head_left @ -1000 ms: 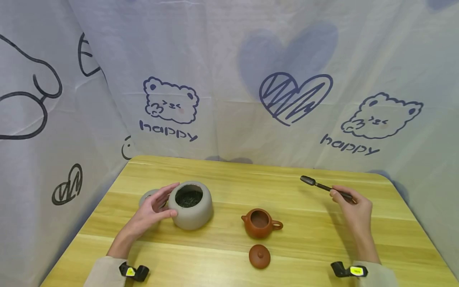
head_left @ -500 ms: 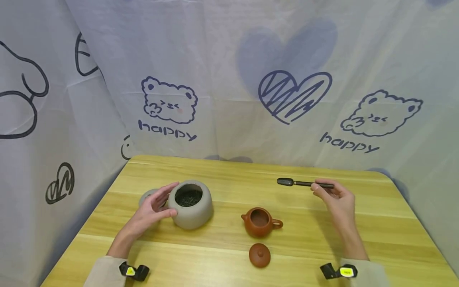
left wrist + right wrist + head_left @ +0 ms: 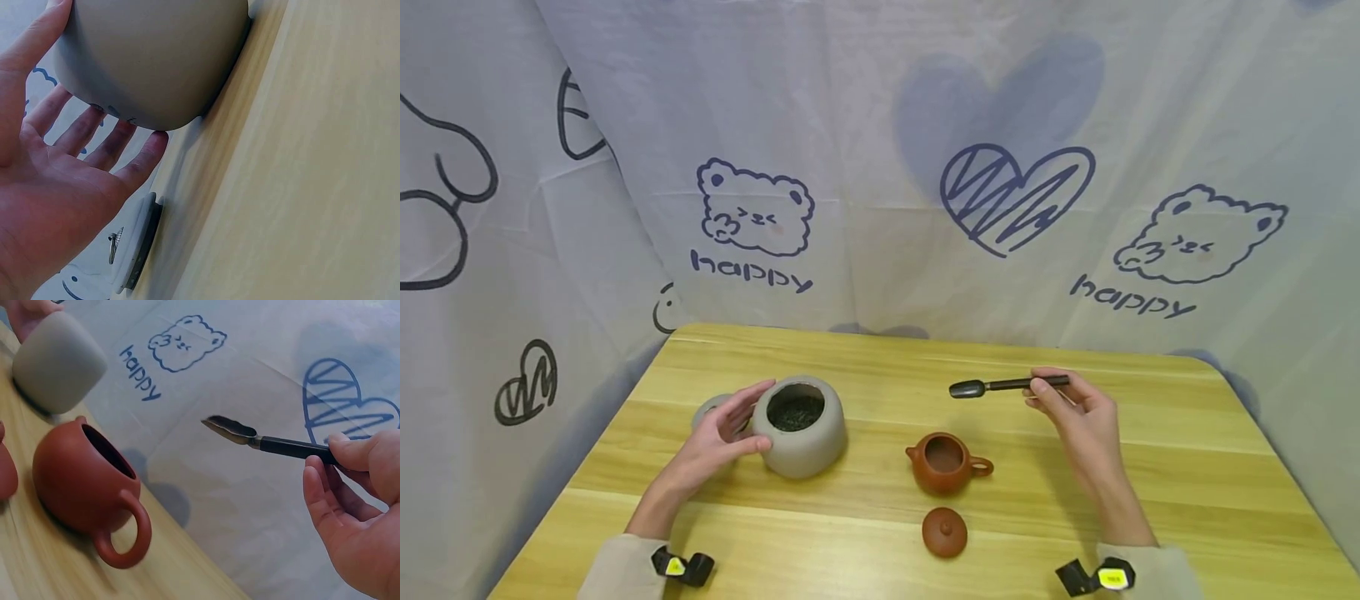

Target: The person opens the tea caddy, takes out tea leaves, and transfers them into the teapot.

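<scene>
My left hand (image 3: 711,442) holds the side of a round grey tea jar (image 3: 812,450), thumb near its front and fingers spread behind. Dark loose tea leaves (image 3: 795,411) show inside its wide mouth. In the left wrist view the fingertips (image 3: 155,142) meet the jar's wall. Pinched by the handle in my right hand (image 3: 1086,425) is a dark tea scoop (image 3: 967,389), level in the air above the table. Its bowl faces up in the right wrist view and looks bare. Below it stands a reddish-brown clay teapot (image 3: 934,482), uncovered, handle to the right.
The teapot's round lid (image 3: 945,537) lies in front of it, knob up. Behind my left hand sits the jar's grey lid (image 3: 134,244), with a small metal ring on top. A printed cloth (image 3: 880,167) hangs behind the wooden table (image 3: 820,550).
My right hand has moved left with the tea scoop, which has swung to nearly level, bowl now above and behind the teapot. The left hand and jar stay in place.
</scene>
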`<state>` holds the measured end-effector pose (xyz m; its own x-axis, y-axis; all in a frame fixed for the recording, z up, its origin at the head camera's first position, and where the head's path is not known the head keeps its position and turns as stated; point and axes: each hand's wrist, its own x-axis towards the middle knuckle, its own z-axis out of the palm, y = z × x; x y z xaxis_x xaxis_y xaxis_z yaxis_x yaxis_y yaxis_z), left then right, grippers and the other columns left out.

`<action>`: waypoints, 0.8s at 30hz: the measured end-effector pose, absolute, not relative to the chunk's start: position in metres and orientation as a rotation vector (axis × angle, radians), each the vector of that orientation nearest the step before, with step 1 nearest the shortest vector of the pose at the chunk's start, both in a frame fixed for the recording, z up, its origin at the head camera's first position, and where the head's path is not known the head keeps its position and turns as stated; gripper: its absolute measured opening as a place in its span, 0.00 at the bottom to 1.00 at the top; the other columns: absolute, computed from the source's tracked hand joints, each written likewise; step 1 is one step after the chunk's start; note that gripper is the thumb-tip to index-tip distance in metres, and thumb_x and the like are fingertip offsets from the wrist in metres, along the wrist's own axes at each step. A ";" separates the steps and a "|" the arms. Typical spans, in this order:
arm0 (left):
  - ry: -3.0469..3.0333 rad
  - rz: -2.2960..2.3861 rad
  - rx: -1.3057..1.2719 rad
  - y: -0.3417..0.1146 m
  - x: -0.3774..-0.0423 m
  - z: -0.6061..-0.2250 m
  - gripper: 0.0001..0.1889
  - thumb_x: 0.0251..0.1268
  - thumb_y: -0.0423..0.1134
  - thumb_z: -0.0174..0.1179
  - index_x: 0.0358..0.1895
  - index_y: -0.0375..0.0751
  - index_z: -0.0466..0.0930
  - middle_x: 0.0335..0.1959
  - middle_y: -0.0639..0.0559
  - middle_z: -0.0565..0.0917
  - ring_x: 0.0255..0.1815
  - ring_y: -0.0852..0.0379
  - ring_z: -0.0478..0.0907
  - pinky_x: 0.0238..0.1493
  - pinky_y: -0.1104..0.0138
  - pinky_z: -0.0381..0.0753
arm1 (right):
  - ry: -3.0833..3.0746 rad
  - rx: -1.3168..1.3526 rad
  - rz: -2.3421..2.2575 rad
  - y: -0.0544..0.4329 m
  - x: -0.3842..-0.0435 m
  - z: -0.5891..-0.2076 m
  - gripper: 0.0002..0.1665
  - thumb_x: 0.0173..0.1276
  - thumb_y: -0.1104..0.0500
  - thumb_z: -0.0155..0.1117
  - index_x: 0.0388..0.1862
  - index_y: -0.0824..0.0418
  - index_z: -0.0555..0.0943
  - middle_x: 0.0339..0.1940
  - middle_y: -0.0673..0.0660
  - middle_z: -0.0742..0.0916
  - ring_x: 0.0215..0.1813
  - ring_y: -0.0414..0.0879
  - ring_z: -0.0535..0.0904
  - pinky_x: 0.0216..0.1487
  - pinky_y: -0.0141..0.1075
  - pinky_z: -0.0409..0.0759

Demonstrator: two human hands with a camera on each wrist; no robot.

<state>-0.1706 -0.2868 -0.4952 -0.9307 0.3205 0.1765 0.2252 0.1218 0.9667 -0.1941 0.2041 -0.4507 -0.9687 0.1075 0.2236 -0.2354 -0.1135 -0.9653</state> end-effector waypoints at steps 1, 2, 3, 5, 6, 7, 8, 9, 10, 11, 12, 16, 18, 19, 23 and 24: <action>2.292 1.957 0.562 -0.287 -0.171 -0.495 0.41 0.66 0.27 0.68 0.80 0.42 0.60 0.80 0.41 0.61 0.78 0.61 0.60 0.72 0.74 0.63 | -1.923 0.143 2.179 0.203 -0.193 -0.450 0.21 0.74 0.63 0.67 0.57 0.78 0.79 0.43 0.55 0.89 0.43 0.45 0.88 0.52 0.38 0.85; 2.286 1.961 0.564 -0.287 -0.171 -0.496 0.41 0.66 0.27 0.68 0.80 0.42 0.60 0.80 0.41 0.61 0.78 0.61 0.60 0.72 0.74 0.63 | -1.921 0.146 2.182 0.201 -0.193 -0.449 0.21 0.74 0.63 0.67 0.57 0.79 0.79 0.42 0.55 0.89 0.43 0.45 0.88 0.52 0.38 0.86; 2.279 1.964 0.567 -0.287 -0.171 -0.496 0.41 0.66 0.26 0.67 0.80 0.41 0.60 0.80 0.41 0.61 0.78 0.61 0.60 0.72 0.74 0.63 | -1.918 0.149 2.187 0.199 -0.192 -0.448 0.21 0.74 0.63 0.66 0.57 0.80 0.78 0.42 0.55 0.89 0.43 0.45 0.88 0.52 0.38 0.86; 2.266 1.969 0.570 -0.287 -0.170 -0.496 0.41 0.66 0.26 0.67 0.80 0.41 0.59 0.80 0.40 0.61 0.78 0.61 0.60 0.72 0.73 0.64 | -1.905 0.156 2.201 0.196 -0.190 -0.447 0.21 0.75 0.64 0.65 0.57 0.81 0.78 0.42 0.56 0.89 0.43 0.46 0.88 0.52 0.39 0.86; 2.264 1.971 0.571 -0.287 -0.170 -0.496 0.41 0.66 0.26 0.67 0.80 0.41 0.59 0.80 0.40 0.61 0.78 0.61 0.60 0.72 0.73 0.64 | -1.895 0.161 2.209 0.195 -0.190 -0.446 0.21 0.75 0.64 0.65 0.57 0.81 0.77 0.42 0.57 0.89 0.43 0.47 0.88 0.52 0.39 0.86; 2.261 1.973 0.571 -0.287 -0.170 -0.496 0.41 0.66 0.26 0.67 0.80 0.41 0.59 0.80 0.40 0.61 0.78 0.60 0.60 0.72 0.73 0.64 | -1.891 0.165 2.212 0.193 -0.190 -0.446 0.21 0.75 0.64 0.65 0.57 0.81 0.77 0.42 0.57 0.89 0.43 0.46 0.88 0.52 0.40 0.86; 2.258 1.975 0.570 -0.287 -0.170 -0.496 0.41 0.66 0.26 0.67 0.80 0.41 0.59 0.80 0.40 0.61 0.78 0.60 0.60 0.72 0.73 0.64 | -1.888 0.172 2.212 0.191 -0.189 -0.445 0.21 0.75 0.64 0.65 0.57 0.81 0.77 0.43 0.57 0.88 0.44 0.46 0.88 0.52 0.40 0.86; 2.258 1.975 0.569 -0.287 -0.170 -0.496 0.41 0.66 0.26 0.67 0.80 0.41 0.59 0.80 0.40 0.61 0.78 0.60 0.60 0.72 0.73 0.64 | -1.888 0.173 2.206 0.190 -0.189 -0.444 0.20 0.75 0.64 0.65 0.56 0.81 0.78 0.43 0.58 0.88 0.43 0.46 0.88 0.52 0.40 0.86; 2.260 1.975 0.567 -0.287 -0.170 -0.495 0.41 0.66 0.26 0.67 0.80 0.41 0.60 0.80 0.40 0.61 0.78 0.59 0.59 0.72 0.73 0.65 | -1.892 0.179 2.194 0.188 -0.189 -0.444 0.20 0.75 0.64 0.65 0.56 0.80 0.78 0.43 0.57 0.88 0.44 0.46 0.88 0.51 0.40 0.86; 2.262 1.975 0.564 -0.287 -0.170 -0.495 0.41 0.66 0.26 0.67 0.80 0.42 0.60 0.80 0.41 0.61 0.79 0.59 0.59 0.72 0.73 0.65 | -1.897 0.188 2.184 0.187 -0.188 -0.443 0.19 0.75 0.64 0.65 0.55 0.80 0.79 0.44 0.57 0.89 0.44 0.46 0.88 0.51 0.40 0.86; 2.263 1.975 0.561 -0.287 -0.170 -0.494 0.41 0.66 0.26 0.67 0.80 0.42 0.60 0.80 0.41 0.61 0.79 0.58 0.59 0.72 0.72 0.65 | -1.901 0.195 2.175 0.185 -0.188 -0.442 0.19 0.75 0.64 0.65 0.55 0.80 0.79 0.44 0.57 0.89 0.43 0.46 0.88 0.50 0.40 0.86; 2.269 1.967 0.547 -0.286 -0.170 -0.493 0.41 0.66 0.27 0.67 0.80 0.42 0.60 0.80 0.42 0.61 0.79 0.58 0.59 0.71 0.73 0.65 | -1.923 0.230 2.159 0.178 -0.187 -0.439 0.18 0.74 0.66 0.65 0.55 0.80 0.80 0.45 0.56 0.90 0.44 0.48 0.89 0.49 0.41 0.87; 2.271 1.963 0.545 -0.287 -0.171 -0.492 0.41 0.67 0.27 0.67 0.80 0.43 0.60 0.80 0.43 0.61 0.79 0.57 0.59 0.71 0.73 0.65 | -1.927 0.239 2.171 0.174 -0.186 -0.438 0.18 0.74 0.66 0.66 0.55 0.80 0.80 0.45 0.56 0.90 0.45 0.50 0.90 0.50 0.42 0.87; 2.273 1.961 0.545 -0.287 -0.171 -0.493 0.41 0.67 0.27 0.67 0.80 0.43 0.60 0.80 0.43 0.61 0.79 0.57 0.58 0.71 0.73 0.65 | -1.930 0.245 2.173 0.172 -0.186 -0.437 0.18 0.74 0.65 0.66 0.55 0.80 0.80 0.45 0.56 0.90 0.45 0.51 0.90 0.50 0.42 0.86; 2.278 1.954 0.546 -0.288 -0.171 -0.493 0.40 0.67 0.27 0.67 0.80 0.43 0.60 0.80 0.43 0.61 0.79 0.57 0.59 0.71 0.73 0.66 | -1.914 0.292 2.199 0.164 -0.187 -0.435 0.19 0.74 0.66 0.66 0.56 0.80 0.79 0.45 0.57 0.90 0.45 0.51 0.90 0.50 0.43 0.86; 2.278 1.953 0.546 -0.288 -0.171 -0.493 0.40 0.67 0.27 0.67 0.80 0.44 0.60 0.80 0.43 0.61 0.79 0.58 0.59 0.71 0.73 0.66 | -1.901 0.306 2.210 0.162 -0.187 -0.434 0.19 0.74 0.66 0.66 0.56 0.81 0.78 0.45 0.57 0.90 0.45 0.51 0.90 0.50 0.44 0.86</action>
<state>-0.1709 -0.2881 -0.4930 -0.9318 0.3254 0.1608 0.2086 0.1174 0.9709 -0.1871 0.1623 -0.4340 -0.9565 0.0233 0.2908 -0.2910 -0.1459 -0.9455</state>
